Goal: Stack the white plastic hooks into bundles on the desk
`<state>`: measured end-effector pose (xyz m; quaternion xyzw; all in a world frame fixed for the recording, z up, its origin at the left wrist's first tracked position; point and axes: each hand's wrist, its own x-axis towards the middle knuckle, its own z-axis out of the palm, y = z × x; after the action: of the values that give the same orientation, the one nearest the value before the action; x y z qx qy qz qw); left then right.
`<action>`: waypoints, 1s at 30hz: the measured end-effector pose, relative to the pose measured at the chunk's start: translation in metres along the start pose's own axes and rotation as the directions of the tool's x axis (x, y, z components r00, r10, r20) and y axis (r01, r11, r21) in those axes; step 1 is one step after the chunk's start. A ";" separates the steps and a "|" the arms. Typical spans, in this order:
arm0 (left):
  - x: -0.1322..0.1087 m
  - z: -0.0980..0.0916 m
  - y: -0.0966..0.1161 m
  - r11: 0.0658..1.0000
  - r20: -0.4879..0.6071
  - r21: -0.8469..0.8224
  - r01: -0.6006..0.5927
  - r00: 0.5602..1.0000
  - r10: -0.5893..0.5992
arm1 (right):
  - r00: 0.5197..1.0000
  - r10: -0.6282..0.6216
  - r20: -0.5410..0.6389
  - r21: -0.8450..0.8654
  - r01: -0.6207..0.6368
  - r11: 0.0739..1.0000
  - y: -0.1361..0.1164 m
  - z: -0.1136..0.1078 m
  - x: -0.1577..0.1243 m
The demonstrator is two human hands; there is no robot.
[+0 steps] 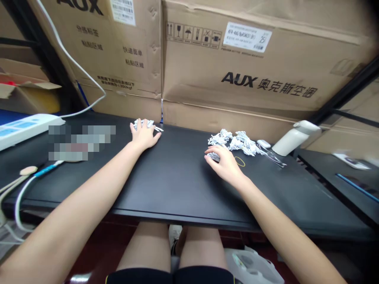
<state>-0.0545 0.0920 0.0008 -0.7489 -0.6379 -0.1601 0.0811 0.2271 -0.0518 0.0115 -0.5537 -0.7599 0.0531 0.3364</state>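
Note:
My left hand [144, 135] rests at the far edge of the black table [177, 185], fingers curled over a small bundle of white cables [145, 123] beside the cardboard boxes. My right hand [224, 161] lies to the right of the table's middle, its fingertips closed on a small white cable bundle [213, 156]. Just beyond it lies a loose heap of white cable bundles [233, 141]. A yellow rubber band [240, 161] lies flat by my right hand.
Large AUX cardboard boxes [237, 71] wall the table's back. A white power strip [23, 128] sits at the left with a white cord. A white dispenser-like device [296, 138] stands at the right. A blue-handled tool [44, 170] lies near the left edge.

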 end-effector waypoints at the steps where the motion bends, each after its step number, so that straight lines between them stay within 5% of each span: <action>1: 0.000 -0.001 -0.001 1.000 -0.031 -0.008 -0.002 1.000 0.002 | 1.000 0.000 -0.001 0.001 0.000 1.000 0.000 0.000 0.000; 5: 0.001 -0.008 -0.011 0.997 -0.180 -0.055 0.061 0.981 -0.070 | 1.000 0.007 -0.001 -0.002 -0.007 1.000 -0.001 -0.001 0.000; 11: 0.006 -0.006 -0.032 0.981 -0.002 -0.041 0.191 0.982 -0.191 | 1.000 0.017 0.004 0.005 -0.017 1.000 -0.005 -0.003 0.000; 30: 0.011 0.007 -0.030 0.994 -0.031 -0.031 -0.107 0.994 0.106 | 1.000 0.017 0.004 -0.002 -0.017 1.000 -0.006 -0.004 0.001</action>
<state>-0.0820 0.1096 -0.0046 -0.7806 -0.5932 -0.1770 0.0865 0.2249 -0.0546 0.0174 -0.5603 -0.7558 0.0564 0.3341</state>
